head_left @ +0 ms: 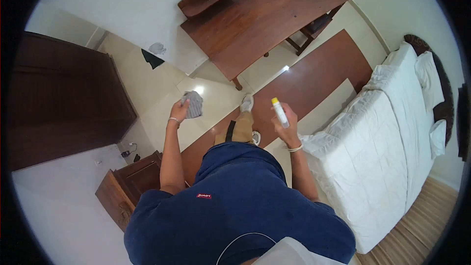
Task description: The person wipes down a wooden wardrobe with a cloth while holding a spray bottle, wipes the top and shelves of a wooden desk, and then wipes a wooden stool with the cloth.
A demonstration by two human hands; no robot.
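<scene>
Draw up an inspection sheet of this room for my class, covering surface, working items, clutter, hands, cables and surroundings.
Surface: wooden desk, reddish-brown, with a few small dark marks on top.
Working items: gray cloth; white bottle with a yellow cap, any label unreadable.
Clutter: dark item on the floor, partly hidden; what it is cannot be told.
Hands: left hand grips the cloth; right hand grips the bottle. Both are held out over the floor.
Cables: dark plug near the wall; thin white cord looping over the blue shirt.
Surroundings: white-covered bed; small wooden cabinet.
</scene>
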